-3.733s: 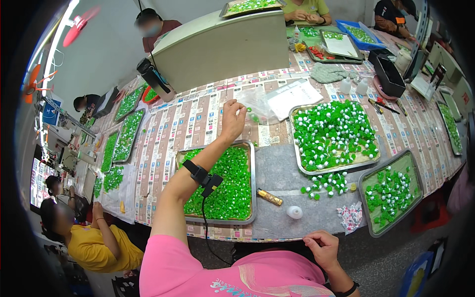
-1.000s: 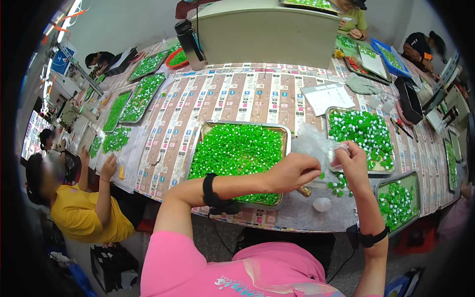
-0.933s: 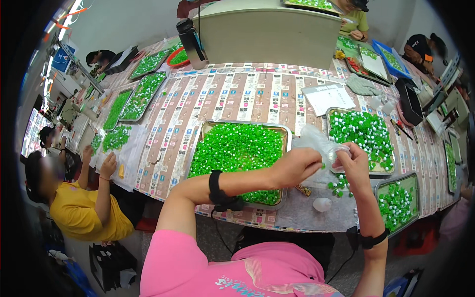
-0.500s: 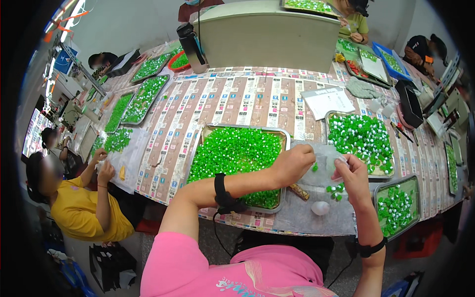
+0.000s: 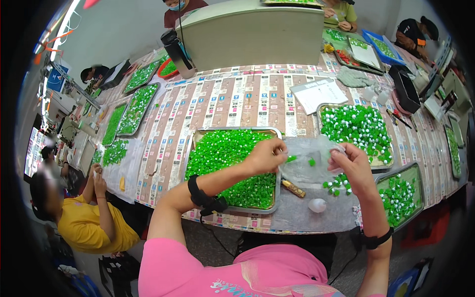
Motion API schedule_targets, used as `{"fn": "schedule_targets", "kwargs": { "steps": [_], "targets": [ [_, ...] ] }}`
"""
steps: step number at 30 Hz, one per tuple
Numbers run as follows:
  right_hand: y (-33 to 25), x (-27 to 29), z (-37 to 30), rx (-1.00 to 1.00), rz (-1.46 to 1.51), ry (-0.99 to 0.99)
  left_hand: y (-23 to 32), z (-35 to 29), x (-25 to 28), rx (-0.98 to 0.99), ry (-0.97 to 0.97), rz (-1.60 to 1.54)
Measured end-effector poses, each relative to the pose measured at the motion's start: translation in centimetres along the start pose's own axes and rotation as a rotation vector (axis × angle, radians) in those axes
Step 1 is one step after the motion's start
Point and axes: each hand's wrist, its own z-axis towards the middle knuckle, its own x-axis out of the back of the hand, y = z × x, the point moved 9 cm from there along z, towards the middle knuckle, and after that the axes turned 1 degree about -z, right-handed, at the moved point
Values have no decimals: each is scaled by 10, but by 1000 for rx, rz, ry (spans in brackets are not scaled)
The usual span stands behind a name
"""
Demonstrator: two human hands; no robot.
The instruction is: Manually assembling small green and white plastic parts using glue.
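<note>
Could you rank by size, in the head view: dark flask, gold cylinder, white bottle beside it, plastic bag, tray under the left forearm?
1. Tray
2. Plastic bag
3. Dark flask, though farther away
4. Gold cylinder and white bottle: smallest, too alike to rank

At six o'clock sits a pink shirt [image 5: 173,262], short-sleeved, the sleeve plain at seven o'clock. Its front bears pale blue lettering [image 5: 222,286] at six o'clock, and just right of that a print of fine, pale golden curving lines [image 5: 260,277]. The left hand [image 5: 267,156] and right hand [image 5: 352,166] are bare. A black strap [image 5: 196,190] rings the left forearm, with a black box [image 5: 215,204] on its four o'clock side trailing a thin black cable [image 5: 217,238]. A matching strap [image 5: 377,239] rings the right forearm at four o'clock, another thin dark cable [image 5: 345,267] near it.
</note>
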Motion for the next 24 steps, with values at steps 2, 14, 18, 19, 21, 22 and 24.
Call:
{"fn": "schedule_targets", "kwargs": {
  "steps": [2,14,18,19,21,22,24],
  "targets": [
    [-5,0,11,21,-2,-27,9,11,15,-10,-25,-302],
    [-27,-9,45,215,48,4,49,40,85,-291,244,-539],
    [-7,-1,25,117,6,5,25,43,86,-259,328,-316],
    [-3,1,19,92,-2,-4,23,43,88,-271,350,-238],
    [2,5,4,43,-18,-22,14,48,92,-275,385,-57],
    [0,9,-5,40,-28,-18,16,48,91,-272,379,-9],
    [-4,15,-23,39,-54,-23,18,46,88,-273,401,69]
  ]
}}
